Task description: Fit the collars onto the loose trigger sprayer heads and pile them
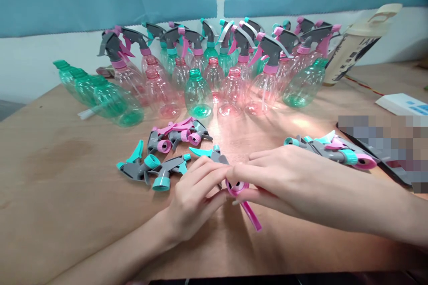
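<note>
Both my hands meet at the middle front of the table around a trigger sprayer head (238, 187) with a pink collar and a pink trigger pointing down to the right. My left hand (197, 196) grips its left side, fingers closed. From the right, my right hand (277, 178) pinches the collar between thumb and fingers; much of the grey body is hidden behind the fingers. Just beyond my left hand lie grey-and-turquoise sprayer heads (161, 183) and a cluster of pink-and-grey ones (180, 135). More loose sprayer heads (334, 151) lie beyond my right wrist.
Several clear pink and green bottles (199, 95) stand across the back, many with sprayers fitted. Green bottles (110, 102) without sprayers stand at left, a white tube (96, 110) beside them. A tall cream tumbler (357, 46), a white box (404, 104) and a blurred-out dark-edged object (384, 151) are at right.
</note>
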`<state>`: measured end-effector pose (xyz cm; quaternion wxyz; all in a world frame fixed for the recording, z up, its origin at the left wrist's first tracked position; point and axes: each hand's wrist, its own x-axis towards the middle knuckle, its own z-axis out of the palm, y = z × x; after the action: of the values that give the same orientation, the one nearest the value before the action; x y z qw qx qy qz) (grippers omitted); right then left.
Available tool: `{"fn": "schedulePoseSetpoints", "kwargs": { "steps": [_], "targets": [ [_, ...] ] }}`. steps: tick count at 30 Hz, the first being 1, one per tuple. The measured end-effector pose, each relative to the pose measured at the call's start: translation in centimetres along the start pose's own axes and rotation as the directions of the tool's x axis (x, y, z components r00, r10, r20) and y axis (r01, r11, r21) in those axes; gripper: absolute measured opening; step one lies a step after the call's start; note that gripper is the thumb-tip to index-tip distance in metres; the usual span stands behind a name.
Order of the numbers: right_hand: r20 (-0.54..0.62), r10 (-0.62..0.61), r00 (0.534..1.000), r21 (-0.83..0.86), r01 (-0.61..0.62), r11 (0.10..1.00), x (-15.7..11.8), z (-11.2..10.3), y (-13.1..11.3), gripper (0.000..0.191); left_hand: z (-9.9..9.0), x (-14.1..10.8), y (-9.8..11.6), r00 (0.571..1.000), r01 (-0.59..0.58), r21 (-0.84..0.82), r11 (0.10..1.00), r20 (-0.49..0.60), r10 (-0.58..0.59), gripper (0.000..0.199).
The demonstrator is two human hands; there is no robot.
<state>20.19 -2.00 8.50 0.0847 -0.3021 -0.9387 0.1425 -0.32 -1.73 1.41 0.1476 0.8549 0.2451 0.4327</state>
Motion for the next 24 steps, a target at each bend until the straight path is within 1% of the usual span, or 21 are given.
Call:
{"fn": "schedulePoseSetpoints", "kwargs": {
  "steps": [2,3,7,10,12,15,17,24],
  "targets": [
    [0.005,-0.047,0.999,-0.031,0.047,0.998,-0.1,-0.2,0.3,0.020,0.0,0.0,0.1,1.000,0.008,-0.005,1.000,-0.001,-0.008,0.012],
    [0.014,-0.069,0.998,-0.057,0.070,0.996,-0.1,-0.3,0.5,0.022,0.0,0.1,0.1,1.000,0.004,-0.013,1.000,-0.002,-0.004,0.013],
    [0.049,-0.117,0.992,-0.182,0.124,0.976,-0.4,-0.7,0.5,0.018,0.1,0.2,0.3,0.999,-0.032,-0.029,0.999,-0.007,0.032,0.016],
    [0.053,-0.132,0.990,-0.225,0.140,0.964,-0.3,-0.6,0.2,0.018,0.0,0.2,0.4,0.999,-0.033,-0.016,0.999,0.001,0.033,0.021],
    [0.028,-0.152,0.988,-0.241,0.154,0.958,-0.3,-0.4,-0.1,0.018,0.0,0.2,0.5,0.999,-0.034,-0.019,0.999,0.010,0.034,0.023],
    [-0.037,-0.183,0.982,-0.268,0.167,0.949,-0.4,0.0,-0.6,0.017,0.0,0.3,0.5,0.999,-0.036,-0.029,0.999,0.012,0.037,0.020],
    [-0.060,-0.192,0.980,-0.283,0.168,0.944,-0.5,0.2,-0.9,0.016,-0.1,0.3,0.5,0.999,-0.030,-0.032,0.999,0.019,0.031,0.018],
    [-0.084,-0.215,0.973,-0.325,0.177,0.929,-0.5,0.9,-0.8,0.025,-0.2,0.2,0.8,0.998,0.018,-0.016,1.000,0.062,-0.017,0.015]
  ]
}}
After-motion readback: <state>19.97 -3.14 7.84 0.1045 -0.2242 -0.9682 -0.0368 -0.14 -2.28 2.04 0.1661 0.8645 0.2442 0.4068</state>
